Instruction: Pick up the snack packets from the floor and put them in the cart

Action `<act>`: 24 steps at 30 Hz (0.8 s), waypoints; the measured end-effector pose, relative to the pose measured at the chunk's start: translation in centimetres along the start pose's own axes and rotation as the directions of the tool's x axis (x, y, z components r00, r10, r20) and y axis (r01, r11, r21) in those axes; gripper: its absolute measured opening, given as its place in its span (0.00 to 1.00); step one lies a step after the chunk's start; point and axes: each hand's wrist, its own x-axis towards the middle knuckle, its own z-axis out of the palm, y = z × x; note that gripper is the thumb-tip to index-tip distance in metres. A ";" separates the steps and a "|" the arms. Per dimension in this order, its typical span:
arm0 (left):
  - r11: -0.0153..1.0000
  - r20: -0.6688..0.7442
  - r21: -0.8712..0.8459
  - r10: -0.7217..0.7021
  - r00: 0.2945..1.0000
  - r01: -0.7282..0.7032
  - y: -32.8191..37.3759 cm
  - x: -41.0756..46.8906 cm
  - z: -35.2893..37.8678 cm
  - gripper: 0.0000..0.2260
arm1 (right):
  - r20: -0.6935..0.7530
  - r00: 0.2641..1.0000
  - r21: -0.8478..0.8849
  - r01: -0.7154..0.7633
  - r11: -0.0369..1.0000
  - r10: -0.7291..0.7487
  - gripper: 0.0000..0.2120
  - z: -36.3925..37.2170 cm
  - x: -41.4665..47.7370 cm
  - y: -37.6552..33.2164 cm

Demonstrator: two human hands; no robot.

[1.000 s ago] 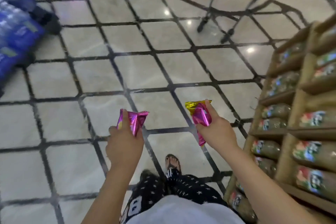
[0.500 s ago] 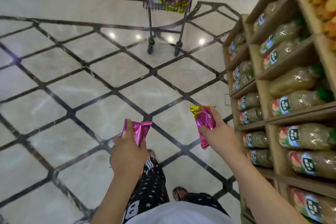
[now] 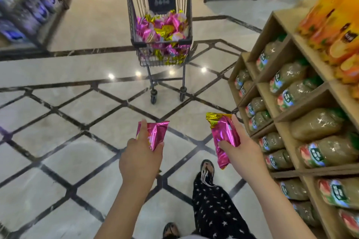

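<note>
Floor: pale tiles, dark diagonal lines, running under the cart.

Cart: wire, standing ahead of you, holding a heap of packets. You are carrying two more toward it. Be closing right up to its near rim and releasing low over the heap, not tossing.

Left hand: short of the cart, fingers curling round one packet.

Right hand: short of the cart, gripping a second packet.

Packets: glossy magenta foil, crinkled, the second showing a gold crimped end.
</note>
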 end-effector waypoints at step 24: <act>0.995 -0.182 -0.092 0.015 0.983 -0.032 18.1 35.0 -9.6 0.36 | 0.021 0.992 -0.096 0.129 0.987 -0.128 0.35 -5.6 36.7 -19.4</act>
